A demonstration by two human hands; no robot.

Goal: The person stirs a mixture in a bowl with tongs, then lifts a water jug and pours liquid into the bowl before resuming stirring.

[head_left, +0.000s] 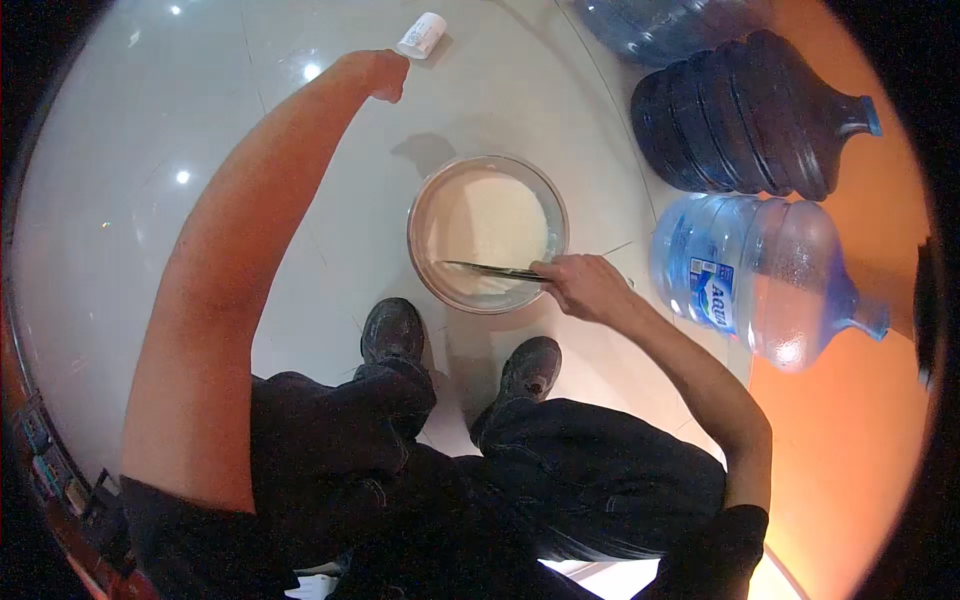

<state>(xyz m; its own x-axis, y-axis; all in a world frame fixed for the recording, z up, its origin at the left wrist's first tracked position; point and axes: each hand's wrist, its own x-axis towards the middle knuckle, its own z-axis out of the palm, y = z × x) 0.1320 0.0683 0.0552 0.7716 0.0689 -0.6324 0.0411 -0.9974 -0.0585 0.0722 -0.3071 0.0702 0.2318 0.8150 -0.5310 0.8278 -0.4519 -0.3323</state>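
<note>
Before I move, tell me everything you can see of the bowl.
The bowl is round and wide, with a shiny rim and smooth walls; metal or clear plastic, I cannot tell. It sits upright on the pale floor, beyond the shoes. Inside lies a broad pale mass, powder or batter. The right hand holds a thin dark tool across its near right side; contact is unclear.

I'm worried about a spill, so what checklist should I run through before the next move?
1. Right hand gripping the tool: ok.
2. Tool reaching over the bowl: ok.
3. Bowl apart from the shoes and the Aqua jug: ok.
4. Left hand steadying the bowl: not ok; it is out by the white cup.
5. Left hand empty: cannot tell.
6. Tool tip clean: cannot tell.
</note>
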